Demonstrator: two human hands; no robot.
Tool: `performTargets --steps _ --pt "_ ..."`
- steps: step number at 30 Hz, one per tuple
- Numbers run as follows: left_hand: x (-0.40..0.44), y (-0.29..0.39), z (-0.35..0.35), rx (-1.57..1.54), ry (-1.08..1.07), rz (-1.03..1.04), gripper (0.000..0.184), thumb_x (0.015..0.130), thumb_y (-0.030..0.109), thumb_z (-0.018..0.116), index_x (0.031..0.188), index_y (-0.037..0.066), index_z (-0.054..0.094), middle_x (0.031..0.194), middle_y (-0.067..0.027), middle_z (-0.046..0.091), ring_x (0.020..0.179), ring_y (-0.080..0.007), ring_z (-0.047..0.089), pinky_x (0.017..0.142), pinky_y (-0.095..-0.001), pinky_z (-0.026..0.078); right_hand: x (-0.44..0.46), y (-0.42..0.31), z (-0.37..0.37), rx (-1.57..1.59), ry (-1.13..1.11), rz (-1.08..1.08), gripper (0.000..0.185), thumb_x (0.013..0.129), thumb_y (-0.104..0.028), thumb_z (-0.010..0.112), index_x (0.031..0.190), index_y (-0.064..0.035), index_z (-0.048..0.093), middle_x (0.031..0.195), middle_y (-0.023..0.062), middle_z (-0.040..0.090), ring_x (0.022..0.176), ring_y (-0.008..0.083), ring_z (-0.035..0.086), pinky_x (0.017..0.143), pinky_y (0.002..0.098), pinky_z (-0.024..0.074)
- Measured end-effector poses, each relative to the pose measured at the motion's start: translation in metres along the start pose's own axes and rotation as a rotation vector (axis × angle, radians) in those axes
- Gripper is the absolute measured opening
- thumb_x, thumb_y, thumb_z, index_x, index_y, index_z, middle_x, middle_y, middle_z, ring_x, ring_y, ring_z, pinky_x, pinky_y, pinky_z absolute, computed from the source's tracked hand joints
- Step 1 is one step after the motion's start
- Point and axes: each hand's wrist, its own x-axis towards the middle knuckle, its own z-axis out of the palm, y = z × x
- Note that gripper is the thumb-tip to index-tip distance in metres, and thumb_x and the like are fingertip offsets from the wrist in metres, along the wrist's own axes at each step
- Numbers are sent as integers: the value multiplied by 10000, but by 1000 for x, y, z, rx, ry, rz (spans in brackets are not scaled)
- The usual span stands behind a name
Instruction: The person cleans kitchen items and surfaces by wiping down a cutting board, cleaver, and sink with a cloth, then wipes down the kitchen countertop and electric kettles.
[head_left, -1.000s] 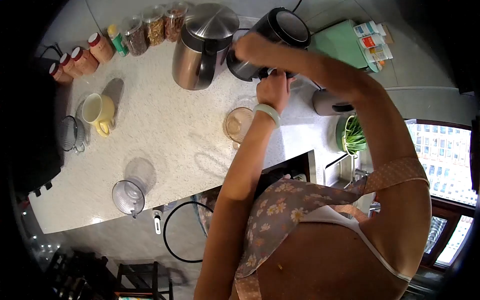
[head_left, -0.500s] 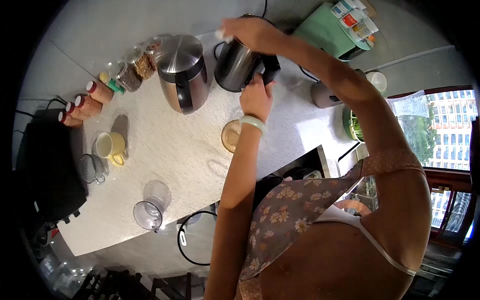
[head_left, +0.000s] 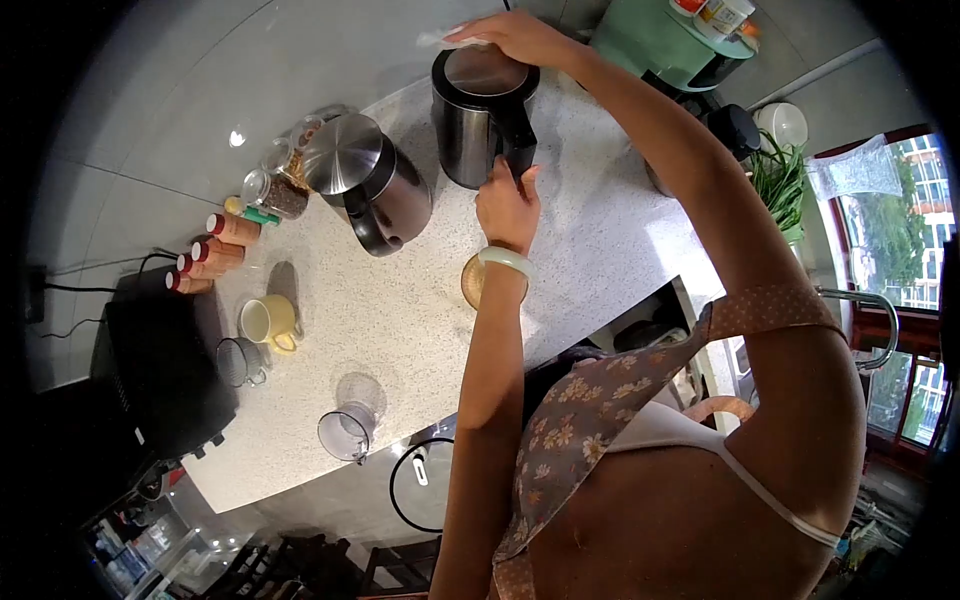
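A stainless-steel electric kettle (head_left: pixel 465 140) with a black rim and black handle stands on the speckled counter (head_left: pixel 610 210). My left hand (head_left: pixel 508 208), with a pale bangle at its wrist, is closed around the lower part of the kettle's handle. Over the far side of the kettle's lid reaches my right hand (head_left: pixel 515 38), pressing a thin white tissue (head_left: pixel 445 40) under its fingers by the rim. Partly hidden by my left wrist, a round amber glass dish (head_left: pixel 472 283) lies on the counter. To the left stands a larger steel jug (head_left: pixel 405 195) with a black handle.
A yellow mug (head_left: pixel 268 320), a glass cup (head_left: pixel 240 362) and a glass pitcher (head_left: pixel 346 434) stand on the left. Red-capped bottles (head_left: pixel 215 260) and spice jars (head_left: pixel 280 195) line the wall. A green appliance (head_left: pixel 655 45) is at the back right, with a green plant (head_left: pixel 778 185) nearby.
My right hand has moved from over the kettle's lid toward its far edge with the tissue, uncovering the lid. My left hand keeps its hold on the handle. The camera view has shifted.
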Motion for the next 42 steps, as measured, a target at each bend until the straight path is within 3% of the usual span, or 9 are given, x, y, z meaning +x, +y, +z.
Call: performTargets --steps 8,14,18,20,24,28,30,36,42 --pt "4 -10 0 -102 -55 62 403 886 391 558 973 -1 527 664 -214 613 659 -424 611 567 -482 477 -108 -79 7 361 446 709 444 875 -11 513 1238 -259 572 1208 92 592 1010 240 626 780 284 489" --pt "10 0 -3 -62 -43 77 314 789 272 694 904 -1 590 724 -183 650 689 -380 638 595 -422 495 -126 -135 45 425 787 726 524 839 58 505 1296 -199 520 1278 161 531 1001 268 624 750 260 478" --pt "15 -10 6 -91 -34 -15 164 740 146 712 731 8 625 705 -178 650 675 -347 650 595 -373 491 -101 -66 54 632 874 553 437 857 36 427 1254 -107 542 1197 182 579 1061 296 578 914 286 428" --pt "15 4 3 -274 -72 -55 112 767 85 676 739 -12 627 644 -123 634 593 -169 607 602 -312 472 -96 -18 95 871 587 693 462 826 64 390 1235 -81 550 1127 159 612 1064 259 566 955 283 388" --pt "13 0 10 -389 -50 -108 70 812 -14 616 756 -47 590 696 -47 611 669 -101 558 648 -252 467 -139 -27 143 872 561 849 537 774 115 378 1235 -98 554 1087 194 606 981 228 571 909 302 425" --pt "14 6 10 -322 -65 -171 67 811 -25 599 769 -28 547 751 -55 613 728 -113 561 732 -250 458 -194 -51 197 472 617 934 493 804 91 430 1233 -114 560 1111 181 591 1025 326 561 915 352 438" --pt "14 -7 12 -315 -62 -166 73 803 -36 579 773 -6 520 730 -47 601 718 -127 559 743 -271 458 -191 -76 157 684 538 980 530 774 111 449 1232 -128 567 1165 156 566 1088 327 530 939 370 425" --pt "17 -3 8 -357 -126 -153 120 810 -59 561 797 8 462 738 -55 579 715 -145 565 759 -294 467 -127 -74 89 776 1009 608 595 699 148 463 1231 -102 553 1221 143 524 1096 336 518 939 364 425" --pt "18 -11 9 -209 -115 -41 124 807 -67 559 786 17 469 732 -45 569 722 -141 558 756 -285 460 -191 -89 174 664 754 1117 337 761 27 569 1077 -75 627 997 161 593 905 338 578 770 361 479"
